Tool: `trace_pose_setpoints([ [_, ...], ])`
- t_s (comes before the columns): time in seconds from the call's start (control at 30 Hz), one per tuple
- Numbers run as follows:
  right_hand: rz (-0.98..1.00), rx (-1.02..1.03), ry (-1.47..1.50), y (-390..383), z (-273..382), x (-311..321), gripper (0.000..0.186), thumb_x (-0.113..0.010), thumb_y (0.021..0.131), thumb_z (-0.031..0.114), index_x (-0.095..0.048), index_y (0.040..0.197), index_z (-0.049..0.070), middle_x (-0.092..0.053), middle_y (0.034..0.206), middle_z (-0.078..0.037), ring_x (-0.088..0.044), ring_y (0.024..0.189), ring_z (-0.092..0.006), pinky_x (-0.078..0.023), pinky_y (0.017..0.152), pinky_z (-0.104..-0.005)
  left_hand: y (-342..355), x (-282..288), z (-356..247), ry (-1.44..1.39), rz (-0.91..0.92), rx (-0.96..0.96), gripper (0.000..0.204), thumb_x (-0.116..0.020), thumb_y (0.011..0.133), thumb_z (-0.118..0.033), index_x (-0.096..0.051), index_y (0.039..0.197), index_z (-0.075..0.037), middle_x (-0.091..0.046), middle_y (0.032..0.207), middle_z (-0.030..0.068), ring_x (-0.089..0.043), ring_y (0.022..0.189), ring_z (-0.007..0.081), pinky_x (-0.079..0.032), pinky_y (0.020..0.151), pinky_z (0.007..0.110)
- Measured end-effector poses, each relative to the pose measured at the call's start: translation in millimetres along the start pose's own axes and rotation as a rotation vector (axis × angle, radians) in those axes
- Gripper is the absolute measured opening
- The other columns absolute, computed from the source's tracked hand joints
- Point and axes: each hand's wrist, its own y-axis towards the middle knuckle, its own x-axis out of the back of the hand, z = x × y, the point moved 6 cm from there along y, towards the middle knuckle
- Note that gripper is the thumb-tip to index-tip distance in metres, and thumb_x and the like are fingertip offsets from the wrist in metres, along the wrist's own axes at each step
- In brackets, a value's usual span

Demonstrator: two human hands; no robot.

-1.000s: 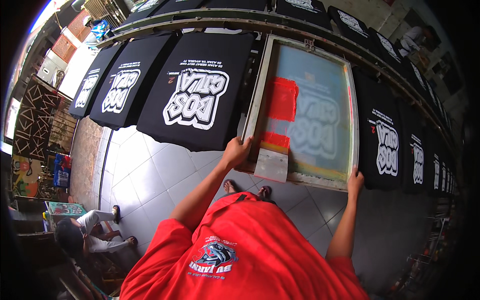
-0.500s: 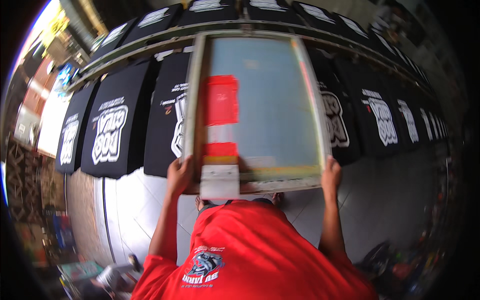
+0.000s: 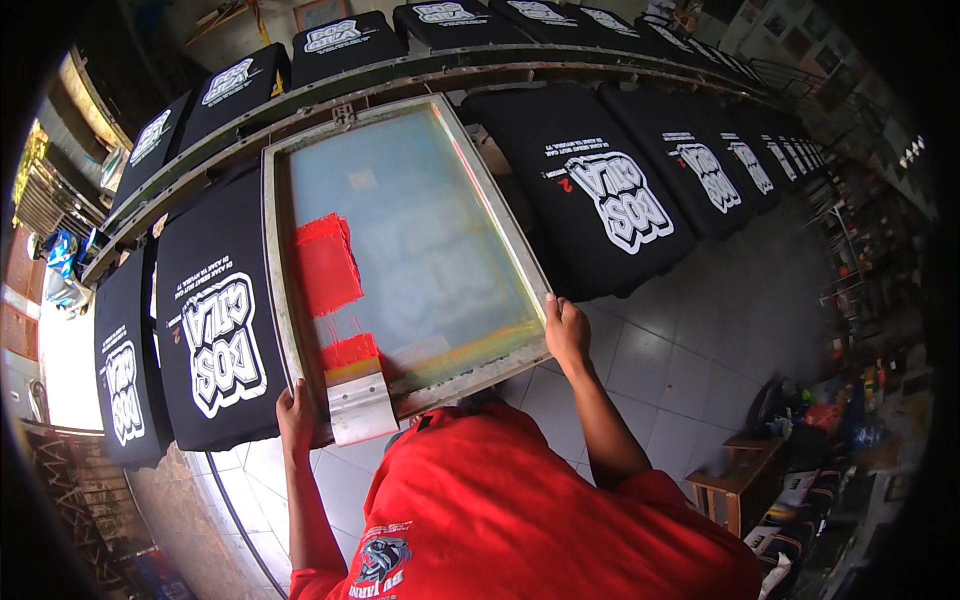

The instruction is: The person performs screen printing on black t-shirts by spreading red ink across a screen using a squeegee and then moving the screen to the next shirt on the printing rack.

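Printing screen (image 3: 430,250) in both hands, set well apart: the left hand (image 3: 296,412) clamped on its near-left corner, the right hand (image 3: 568,328) on its right edge, likely to balance its width. A flat scraper (image 3: 362,408) lay across the screen's near edge, perhaps kept by the red ink (image 3: 326,265). Whether the screen touched anything beneath was hidden. Printed black shirts (image 3: 600,195) flanked it; a long beam (image 3: 230,135) ran beyond its far end, and grey floor tiles (image 3: 645,360) spread to its near right.

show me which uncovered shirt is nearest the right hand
The shirt just right of the frame: its edge is near the right hand, the others farther off.
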Motion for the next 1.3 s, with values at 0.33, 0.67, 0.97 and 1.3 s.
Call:
trace_pose_setpoints([
  [0.33, -0.033, -0.013, -0.028, 10, -1, 0, 0.051, -0.043, 0.096, 0.044, -0.065, 0.086, -0.001, -0.064, 0.083, -0.025, -0.062, 0.084, -0.0445, -0.046, 0.070, -0.0495, 4, -10, 9, -0.073, 0.027, 0.011, 0.038, -0.053, 0.098, -0.031, -0.061, 0.083, 0.003, -0.051, 0.059, -0.0013, -0.041, 0.053, 0.0049, -0.031, 0.044, 0.027],
  [0.67, -0.062, 0.030, -0.025, 16, -1, 12, 0.049, -0.040, 0.097, 0.040, -0.063, 0.084, -0.002, -0.063, 0.081, -0.024, -0.060, 0.082, -0.0448, -0.044, 0.070, -0.0482, -1, -23, -2, 0.030, 0.034, 0.024, 0.038, -0.055, 0.096, -0.030, -0.062, 0.086, 0.006, -0.054, 0.058, 0.0047, -0.044, 0.053, 0.0092, -0.037, 0.049, 0.032],
  [0.97, -0.051, 0.013, -0.045, 24, -15, 14, 0.051, -0.039, 0.097, 0.042, -0.064, 0.089, -0.001, -0.065, 0.086, -0.025, -0.060, 0.088, -0.0449, -0.045, 0.076, -0.0491, -5, -32, -18, 0.059, 0.052, 0.060, 0.042, -0.056, 0.094, -0.033, -0.063, 0.092, 0.008, -0.061, 0.064, 0.0127, -0.056, 0.059, 0.0149, -0.045, 0.057, 0.035],
  [1.3, -0.018, 0.005, -0.103, 29, -21, -3, 0.050, -0.040, 0.097, 0.043, -0.065, 0.089, 0.000, -0.065, 0.087, -0.024, -0.061, 0.088, -0.0446, -0.045, 0.077, -0.0498, 7, -45, 14, 0.098, 0.012, 0.025, 0.041, -0.057, 0.093, -0.033, -0.064, 0.092, 0.007, -0.063, 0.065, 0.0166, -0.062, 0.061, 0.0238, -0.047, 0.060, 0.039],
])
